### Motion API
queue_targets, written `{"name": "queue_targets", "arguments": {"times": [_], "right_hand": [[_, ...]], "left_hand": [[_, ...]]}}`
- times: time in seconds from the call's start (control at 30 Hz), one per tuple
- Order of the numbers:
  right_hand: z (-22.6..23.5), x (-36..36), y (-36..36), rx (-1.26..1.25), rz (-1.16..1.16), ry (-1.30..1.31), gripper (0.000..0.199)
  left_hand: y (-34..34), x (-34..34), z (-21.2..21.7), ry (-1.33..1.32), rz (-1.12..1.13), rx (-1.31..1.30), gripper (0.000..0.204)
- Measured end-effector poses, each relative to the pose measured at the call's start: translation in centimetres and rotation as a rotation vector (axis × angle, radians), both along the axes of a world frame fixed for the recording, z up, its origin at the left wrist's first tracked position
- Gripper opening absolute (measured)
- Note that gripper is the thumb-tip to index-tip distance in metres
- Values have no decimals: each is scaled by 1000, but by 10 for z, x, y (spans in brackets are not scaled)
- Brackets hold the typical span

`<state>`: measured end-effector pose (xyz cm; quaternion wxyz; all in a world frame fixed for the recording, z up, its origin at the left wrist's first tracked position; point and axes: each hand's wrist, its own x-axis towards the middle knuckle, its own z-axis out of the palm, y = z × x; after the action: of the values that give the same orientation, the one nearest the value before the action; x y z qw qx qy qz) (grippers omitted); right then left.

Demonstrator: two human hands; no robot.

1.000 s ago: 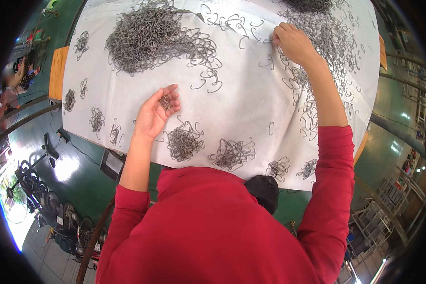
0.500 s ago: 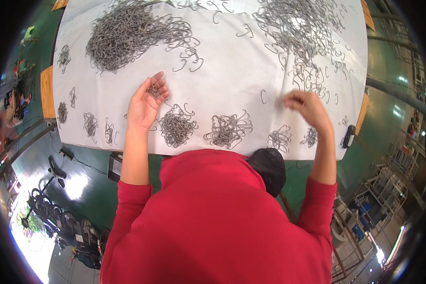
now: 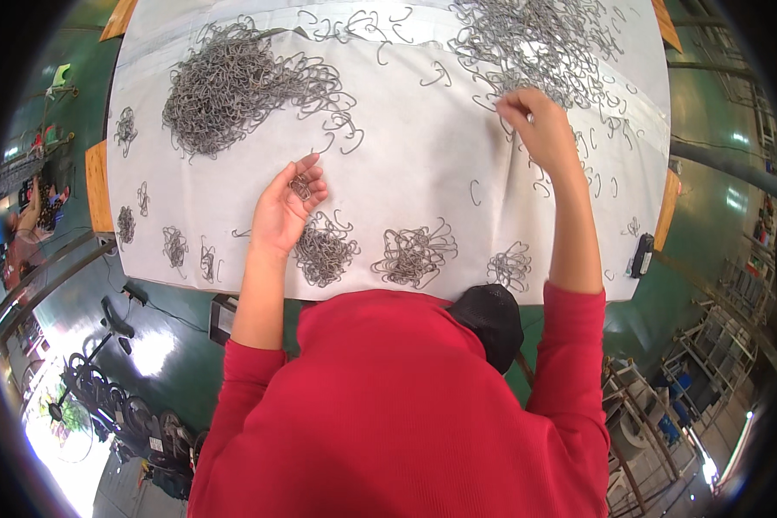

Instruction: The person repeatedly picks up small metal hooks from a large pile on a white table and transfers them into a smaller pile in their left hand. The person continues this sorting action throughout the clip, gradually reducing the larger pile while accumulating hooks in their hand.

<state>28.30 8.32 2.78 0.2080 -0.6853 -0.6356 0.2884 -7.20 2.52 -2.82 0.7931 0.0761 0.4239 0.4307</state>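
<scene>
Palm up, my left hand cups a few grey wire hooks with its fingers curled over them. It is above the table, just beyond a small heap of hooks. My right hand reaches to the near edge of the large right pile of hooks; its thumb and fingers are pinched together, and whatever is between them is hidden. Another large pile of hooks lies at the far left. Between the hands, a single curved hook lies on the white-covered table.
Small heaps of hooks sit along the near edge, among them one at the middle and one at the right. A small black device stands at the right near corner. A black cap-like thing is beside my body.
My right hand has moved away from me, up to the edge of the right pile. My left hand keeps its hooks and has shifted slightly right and nearer; the view has tilted a little.
</scene>
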Motion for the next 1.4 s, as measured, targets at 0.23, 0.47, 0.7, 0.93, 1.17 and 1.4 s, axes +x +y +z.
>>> {"name": "queue_targets", "arguments": {"times": [0.23,0.47,0.7,0.93,1.17,1.4], "right_hand": [[-26,-33,89,103,92,-410,20],[-70,-13,93,97,227,-417,17],[-39,0,61,-10,153,159,7],[-57,68,-14,-62,-90,291,13],[7,76,-98,-16,-252,88,21],[32,127,-170,50,-445,-69,17]], "left_hand": [[-2,3,-4,-23,32,18,35],[-13,15,-11,-21,-41,16,34],[-18,17,-15,-63,6,15,34],[-38,19,-11,-156,73,17,31],[-42,15,1,-361,73,31,29],[-48,20,-20,-272,53,17,23]]}}
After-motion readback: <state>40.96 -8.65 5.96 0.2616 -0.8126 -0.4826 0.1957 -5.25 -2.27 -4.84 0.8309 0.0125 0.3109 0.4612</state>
